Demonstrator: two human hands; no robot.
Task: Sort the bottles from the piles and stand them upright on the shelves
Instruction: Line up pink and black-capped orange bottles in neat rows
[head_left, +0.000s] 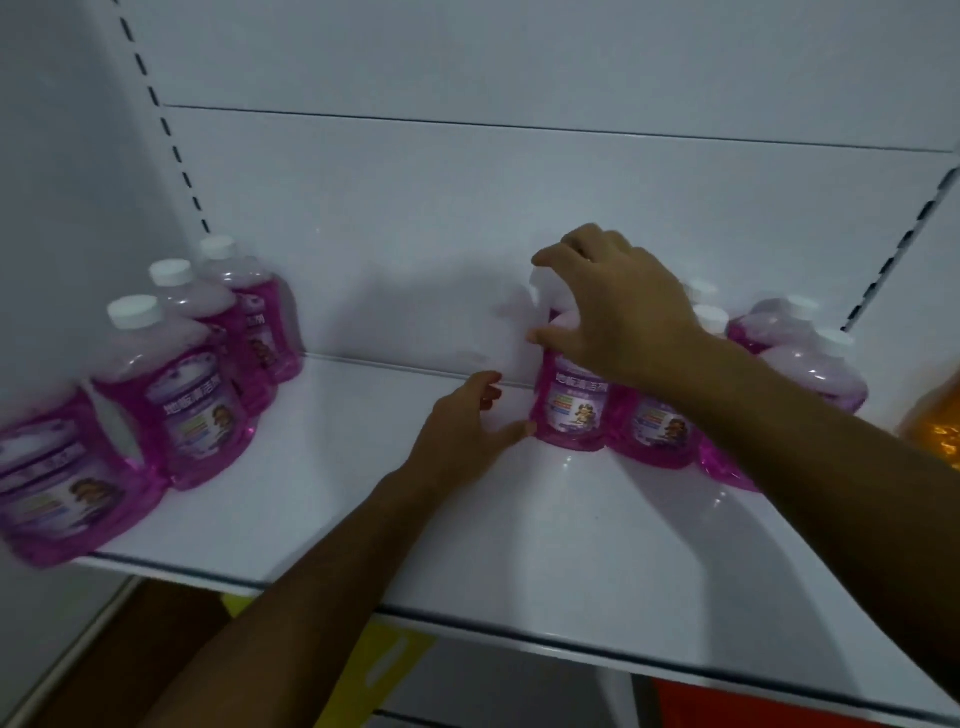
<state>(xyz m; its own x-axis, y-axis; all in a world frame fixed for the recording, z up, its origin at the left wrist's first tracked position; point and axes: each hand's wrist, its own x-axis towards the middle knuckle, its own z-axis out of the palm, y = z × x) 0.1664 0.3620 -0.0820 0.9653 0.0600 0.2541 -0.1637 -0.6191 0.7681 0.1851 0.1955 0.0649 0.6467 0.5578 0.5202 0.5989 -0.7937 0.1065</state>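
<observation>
A white shelf (467, 530) with a white back panel runs across the view. On its left end stands a row of four purple bottles (192, 395) with white caps, upright, running from the front edge back toward the rear panel, each close beside the next. On the right half stands a second cluster of purple bottles (660, 431), also upright and packed together, partly hidden behind an arm. At the far right edge an orange bottle (935, 426) shows, blurred. The middle of the shelf separates the two groups.
</observation>
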